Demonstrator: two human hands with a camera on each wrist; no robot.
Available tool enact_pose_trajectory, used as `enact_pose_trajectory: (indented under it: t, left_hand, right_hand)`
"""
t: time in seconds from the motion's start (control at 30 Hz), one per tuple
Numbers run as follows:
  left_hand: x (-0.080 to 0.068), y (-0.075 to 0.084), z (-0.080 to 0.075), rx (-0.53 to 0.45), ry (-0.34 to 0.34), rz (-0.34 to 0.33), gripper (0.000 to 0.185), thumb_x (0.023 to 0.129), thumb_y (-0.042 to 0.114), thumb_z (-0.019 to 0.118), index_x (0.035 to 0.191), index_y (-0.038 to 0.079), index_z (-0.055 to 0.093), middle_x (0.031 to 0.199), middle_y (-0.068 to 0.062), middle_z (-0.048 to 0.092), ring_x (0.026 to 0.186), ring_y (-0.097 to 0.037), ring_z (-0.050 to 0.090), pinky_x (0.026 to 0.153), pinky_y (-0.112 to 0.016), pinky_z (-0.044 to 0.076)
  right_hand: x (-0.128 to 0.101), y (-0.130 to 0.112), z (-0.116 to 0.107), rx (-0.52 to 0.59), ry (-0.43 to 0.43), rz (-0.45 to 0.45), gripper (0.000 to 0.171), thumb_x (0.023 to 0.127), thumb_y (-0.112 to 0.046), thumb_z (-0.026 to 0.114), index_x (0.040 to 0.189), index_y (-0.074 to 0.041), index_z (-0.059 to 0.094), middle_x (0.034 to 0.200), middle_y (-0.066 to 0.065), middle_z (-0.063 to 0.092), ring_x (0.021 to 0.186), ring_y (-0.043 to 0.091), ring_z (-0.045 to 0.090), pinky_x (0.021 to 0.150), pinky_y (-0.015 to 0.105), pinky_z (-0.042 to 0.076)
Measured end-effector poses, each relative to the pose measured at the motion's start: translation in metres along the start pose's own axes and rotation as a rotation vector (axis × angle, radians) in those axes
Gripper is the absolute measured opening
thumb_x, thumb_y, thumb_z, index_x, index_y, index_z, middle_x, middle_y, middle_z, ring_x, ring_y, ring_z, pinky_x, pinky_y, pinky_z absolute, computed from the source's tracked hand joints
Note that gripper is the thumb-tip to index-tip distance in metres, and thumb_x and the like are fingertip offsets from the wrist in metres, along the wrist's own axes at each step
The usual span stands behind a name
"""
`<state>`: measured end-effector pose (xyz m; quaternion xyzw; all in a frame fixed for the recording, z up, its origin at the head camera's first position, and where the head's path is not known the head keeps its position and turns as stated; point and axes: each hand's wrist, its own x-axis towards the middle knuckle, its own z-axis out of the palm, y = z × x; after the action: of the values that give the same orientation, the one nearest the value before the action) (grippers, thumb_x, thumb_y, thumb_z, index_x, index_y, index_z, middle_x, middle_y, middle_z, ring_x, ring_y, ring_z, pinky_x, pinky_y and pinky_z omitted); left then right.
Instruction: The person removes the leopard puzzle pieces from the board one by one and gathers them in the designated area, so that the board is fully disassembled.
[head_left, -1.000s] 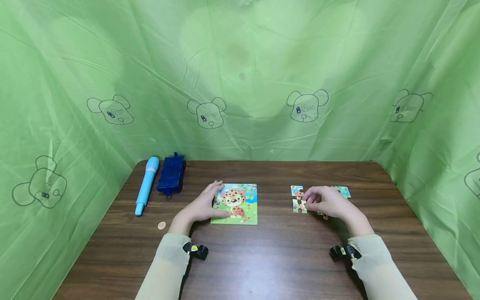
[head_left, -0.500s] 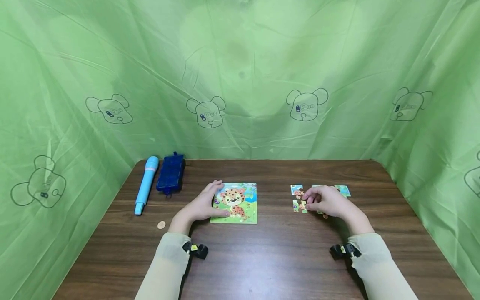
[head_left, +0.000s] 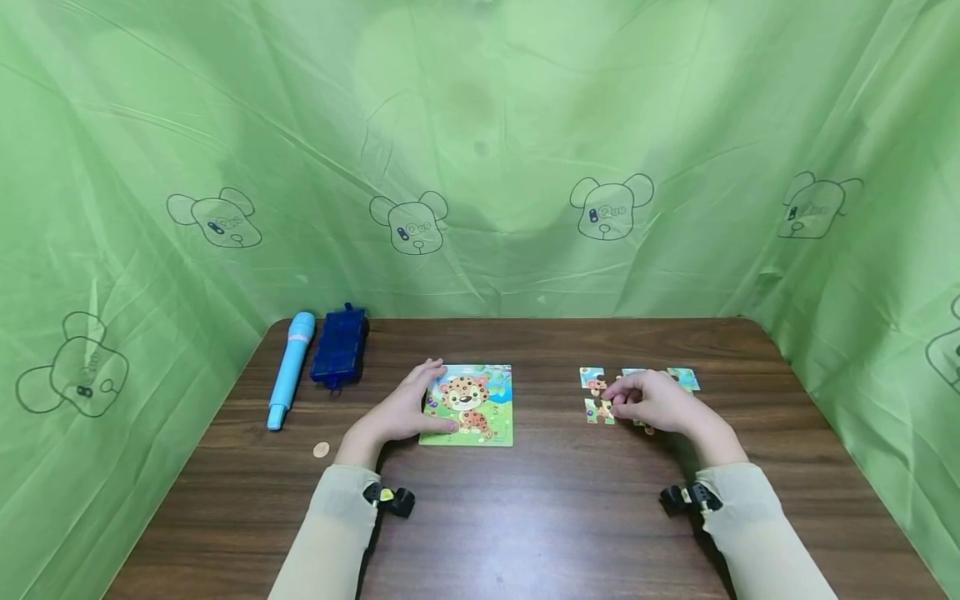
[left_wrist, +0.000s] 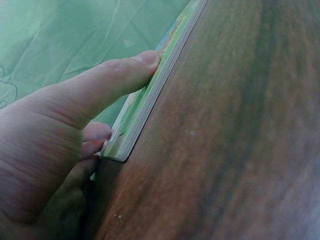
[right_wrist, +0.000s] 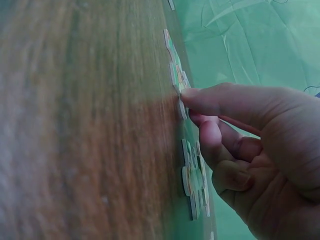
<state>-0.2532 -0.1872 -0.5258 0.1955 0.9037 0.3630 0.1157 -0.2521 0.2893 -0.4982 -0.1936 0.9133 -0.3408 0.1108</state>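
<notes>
In the head view a square picture puzzle board [head_left: 497, 425] with a spotted cartoon cub lies flat at the middle. My left hand [head_left: 399, 412] holds its left side, the thumb [left_wrist: 125, 72] resting on the face and the other fingers along the edge. To the right, my right hand [head_left: 660, 407] pinches a small jigsaw piece [right_wrist: 182, 109] low over the table between thumb and forefinger. Beside those fingertips lie loose jigsaw pieces [head_left: 592, 377], with another group [right_wrist: 195, 177] under the palm, partly hidden by the hand in the head view.
At the back left, a light blue microphone-shaped toy [head_left: 291, 371] lies beside a dark blue plastic case [head_left: 340, 344]. A small round tan disc [head_left: 321, 450] sits left of my left wrist. Green curtain [head_left: 480, 167] surrounds the back and sides of the brown wooden table [head_left: 487, 517].
The head view has shifted very slightly. Both hands keep nearly the same place and pose, the left on the puzzle board and the right at the jigsaw pieces.
</notes>
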Motion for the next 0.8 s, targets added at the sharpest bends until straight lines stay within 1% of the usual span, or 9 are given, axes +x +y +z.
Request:
enact_pose_trajectory:
  t: [0.13, 0.27, 0.33, 0.43, 0.5, 0.57, 0.63, 0.73, 0.8]
  left_hand:
    - [0.0, 0.001, -0.001, 0.002, 0.0, 0.002, 0.114, 0.085, 0.053, 0.094, 0.17, 0.005, 0.035, 0.181, -0.013, 0.02, 0.169, -0.036, 0.009, 0.129, -0.066, 0.024]
    - [-0.001, 0.003, -0.002, 0.0, -0.002, 0.001, 0.114, 0.085, 0.053, 0.094, 0.17, 0.006, 0.035, 0.181, -0.013, 0.02, 0.169, -0.035, 0.008, 0.13, -0.066, 0.024]
    - [0.0, 0.003, -0.002, -0.001, -0.001, -0.001, 0.114, 0.085, 0.052, 0.094, 0.17, 0.006, 0.035, 0.181, -0.013, 0.02, 0.169, -0.035, 0.008, 0.129, -0.066, 0.024]
    - [0.0, 0.002, -0.001, 0.003, 0.0, -0.001, 0.114, 0.085, 0.052, 0.094, 0.17, 0.005, 0.035, 0.181, -0.013, 0.02, 0.169, -0.036, 0.009, 0.129, -0.066, 0.024]
    - [0.0, 0.002, -0.001, 0.006, -0.001, -0.003, 0.114, 0.085, 0.052, 0.094, 0.17, 0.006, 0.035, 0.181, -0.012, 0.02, 0.169, -0.035, 0.009, 0.129, -0.066, 0.024]
    - [0.0, 0.002, 0.0, 0.005, -0.004, -0.004, 0.114, 0.085, 0.053, 0.094, 0.17, 0.006, 0.035, 0.181, -0.012, 0.02, 0.169, -0.035, 0.009, 0.13, -0.065, 0.024]
    - [-0.001, 0.001, 0.0, 0.003, -0.003, -0.006, 0.114, 0.084, 0.053, 0.094, 0.17, 0.006, 0.035, 0.181, -0.012, 0.021, 0.169, -0.035, 0.009, 0.129, -0.065, 0.024]
    - [-0.001, 0.002, 0.0, -0.003, -0.002, -0.005, 0.115, 0.084, 0.053, 0.094, 0.17, 0.006, 0.035, 0.181, -0.011, 0.021, 0.169, -0.034, 0.009, 0.13, -0.065, 0.024]
    - [0.0, 0.001, 0.0, -0.001, -0.001, -0.004, 0.115, 0.083, 0.054, 0.094, 0.17, 0.006, 0.035, 0.181, -0.01, 0.021, 0.169, -0.033, 0.009, 0.13, -0.064, 0.024]
  right_hand:
    - [0.001, 0.0, -0.001, 0.022, -0.007, 0.016, 0.014, 0.097, -0.007, 0.082, 0.11, -0.012, 0.083, 0.083, -0.006, 0.068, 0.061, 0.011, 0.055, 0.055, 0.027, 0.049]
    - [0.001, 0.001, -0.001, 0.016, -0.002, 0.005, 0.014, 0.097, -0.007, 0.082, 0.11, -0.013, 0.083, 0.083, -0.007, 0.068, 0.062, 0.01, 0.055, 0.056, 0.027, 0.048]
    - [0.001, 0.001, -0.001, 0.0, 0.015, -0.017, 0.014, 0.097, -0.007, 0.081, 0.109, -0.014, 0.083, 0.084, -0.007, 0.068, 0.065, 0.009, 0.056, 0.057, 0.027, 0.049]
    - [0.001, -0.001, 0.0, 0.001, 0.054, -0.048, 0.014, 0.097, -0.007, 0.08, 0.108, -0.014, 0.083, 0.085, -0.007, 0.069, 0.066, 0.008, 0.058, 0.054, 0.028, 0.051]
    - [0.001, -0.006, 0.001, 0.032, 0.083, -0.059, 0.013, 0.097, -0.008, 0.081, 0.109, -0.013, 0.083, 0.086, -0.006, 0.07, 0.064, 0.009, 0.06, 0.049, 0.03, 0.051]
    - [0.001, -0.013, 0.004, 0.071, 0.11, -0.07, 0.013, 0.098, -0.01, 0.081, 0.11, -0.011, 0.083, 0.087, -0.005, 0.071, 0.065, 0.009, 0.061, 0.049, 0.03, 0.052]
    - [0.004, -0.022, 0.009, 0.104, 0.141, -0.083, 0.014, 0.098, -0.013, 0.083, 0.111, -0.01, 0.083, 0.087, -0.005, 0.072, 0.068, 0.01, 0.064, 0.053, 0.029, 0.054]
    - [0.008, -0.04, 0.02, 0.156, 0.168, -0.108, 0.018, 0.099, -0.016, 0.083, 0.113, -0.007, 0.082, 0.09, -0.004, 0.074, 0.077, 0.011, 0.067, 0.066, 0.026, 0.055]
    - [0.011, -0.054, 0.029, 0.205, 0.169, -0.103, 0.021, 0.099, -0.017, 0.083, 0.116, -0.005, 0.081, 0.092, -0.003, 0.074, 0.08, 0.014, 0.068, 0.068, 0.027, 0.055]
